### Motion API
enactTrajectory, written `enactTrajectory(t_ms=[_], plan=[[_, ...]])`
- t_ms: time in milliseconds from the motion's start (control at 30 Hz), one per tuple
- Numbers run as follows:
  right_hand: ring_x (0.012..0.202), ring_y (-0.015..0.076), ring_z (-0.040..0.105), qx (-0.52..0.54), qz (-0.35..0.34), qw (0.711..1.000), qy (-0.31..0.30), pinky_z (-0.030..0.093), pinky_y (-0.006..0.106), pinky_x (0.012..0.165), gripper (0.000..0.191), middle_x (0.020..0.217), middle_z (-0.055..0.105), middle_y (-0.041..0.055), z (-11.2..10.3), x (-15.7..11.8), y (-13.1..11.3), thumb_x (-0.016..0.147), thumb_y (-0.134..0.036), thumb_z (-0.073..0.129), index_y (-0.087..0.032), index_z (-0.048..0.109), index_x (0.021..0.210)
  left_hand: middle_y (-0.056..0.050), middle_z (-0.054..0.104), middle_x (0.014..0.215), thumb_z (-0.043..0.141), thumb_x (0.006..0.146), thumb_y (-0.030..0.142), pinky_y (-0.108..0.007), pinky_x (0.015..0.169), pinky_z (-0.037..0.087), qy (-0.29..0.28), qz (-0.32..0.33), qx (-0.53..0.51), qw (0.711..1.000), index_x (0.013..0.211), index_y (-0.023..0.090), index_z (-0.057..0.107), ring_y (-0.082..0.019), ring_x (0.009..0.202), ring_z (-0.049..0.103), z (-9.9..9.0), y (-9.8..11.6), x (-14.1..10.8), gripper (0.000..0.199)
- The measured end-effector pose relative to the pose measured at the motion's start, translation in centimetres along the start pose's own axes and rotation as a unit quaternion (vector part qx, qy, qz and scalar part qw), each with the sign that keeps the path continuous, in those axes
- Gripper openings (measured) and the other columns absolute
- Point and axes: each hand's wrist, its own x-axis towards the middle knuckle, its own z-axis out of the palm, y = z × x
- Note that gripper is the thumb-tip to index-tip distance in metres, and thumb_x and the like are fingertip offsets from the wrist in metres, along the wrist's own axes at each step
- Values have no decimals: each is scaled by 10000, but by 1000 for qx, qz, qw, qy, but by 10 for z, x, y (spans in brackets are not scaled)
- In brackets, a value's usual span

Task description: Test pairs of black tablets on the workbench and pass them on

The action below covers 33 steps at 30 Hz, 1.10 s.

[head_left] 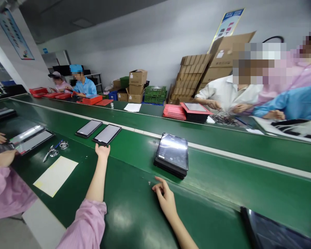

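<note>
Left hand: the left hand [102, 151] stretches out, fingertips touching the near edge of a flat dark-framed glossy screen panel [107, 134] on the green belt [223, 145].
Right hand: the right hand [165, 197] rests empty, fingers loosely spread, on the belt's near edge.
Progress: one panel seems placed beside another flat dark-framed panel [88, 128]; a black stack of screen panels [172, 155] waits nearby.

head-worn, forward and down, near bench [134, 214]

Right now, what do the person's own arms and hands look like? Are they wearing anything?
The left hand is bare, with no glove or ring to be seen. That arm wears a pink sleeve pushed up, with a gathered cuff. The right hand is bare too, and no sleeve shows on the right forearm. No watch or bracelet shows.
</note>
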Motion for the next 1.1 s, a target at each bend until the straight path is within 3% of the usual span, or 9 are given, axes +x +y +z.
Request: enactTrajectory(t_ms=[67, 167, 300, 467, 667, 767, 900, 1000, 1100], plan=[[640, 201, 629, 1, 8, 1000, 9, 489, 323, 656, 331, 696, 666, 9, 1, 2, 1, 874, -349, 472, -199, 543, 1160, -126, 544, 1308, 208, 977, 561, -393, 949, 523, -4, -44, 4, 999, 1192, 228, 566, -226, 1258, 539, -2, 8, 3, 534], [630, 204, 619, 11, 21, 999, 24, 480, 326, 653, 315, 677, 659, 5, 2, 6, 0, 849, -340, 484, -200, 562, 1121, -134, 559, 1182, 334, 980, 520, -410, 828, 567, -6, -113, 29, 993, 1146, 200, 568, -253, 1102, 608, 0, 10, 4, 430], [630, 209, 617, 43, 30, 998, 34, 475, 329, 649, 288, 660, 654, 2, 3, 9, -6, 827, -330, 493, -211, 587, 1071, -140, 567, 1220, 495, 977, 413, -439, 844, 559, -12, -162, 80, 983, 1203, 184, 579, -267, 1114, 607, 15, -10, 1, 332], [608, 206, 590, 83, 43, 994, 49, 457, 338, 636, 249, 644, 649, 0, 5, 11, -12, 798, -325, 512, -222, 615, 1000, -104, 607, 1270, 617, 960, 370, -449, 900, 557, -30, -142, 124, 982, 1273, 166, 581, -235, 1070, 633, 26, -41, -11, 375], [663, 205, 597, 208, 85, 970, 97, 493, 346, 660, 303, 702, 661, -3, 4, 13, -12, 743, -356, 596, -245, 590, 1025, -103, 607, 1265, 624, 957, 370, -446, 884, 566, -37, -104, 127, 986, 1276, 166, 579, -233, 1061, 636, 30, -53, -38, 381], [705, 200, 606, 236, 104, 961, 98, 519, 368, 743, 315, 761, 675, 2, 5, 14, -10, 735, -363, 625, -259, 580, 1030, -107, 656, 1181, 584, 980, 304, -394, 862, 575, -60, -106, 135, 983, 1211, 137, 605, -211, 1014, 669, 27, -69, -71, 286], [841, 198, 653, 313, 149, 935, 78, 518, 397, 907, 305, 895, 706, 28, 6, 16, -8, 750, -369, 659, -269, 576, 1025, -122, 738, 912, 459, 980, 129, -321, 894, 566, -119, -154, 172, 966, 1036, 104, 633, -198, 952, 738, 6, -105, -143, 184], [918, 231, 685, 375, 188, 906, 46, 541, 437, 891, 309, 948, 714, 72, -4, 11, -9, 833, -486, 584, -250, 578, 1032, -134, 759, 875, 483, 934, 108, -359, 948, 555, -164, -227, 212, 936, 1000, 100, 638, -221, 936, 754, -32, -130, -213, 169], [848, 263, 704, 428, 235, 873, 2, 566, 460, 801, 400, 865, 711, 87, -26, -7, -11, 876, -594, 494, -217, 580, 983, -178, 767, 948, 578, 882, 130, -421, 1014, 517, -212, -318, 254, 889, 964, 90, 657, -267, 982, 748, -86, -137, -283, 121]])
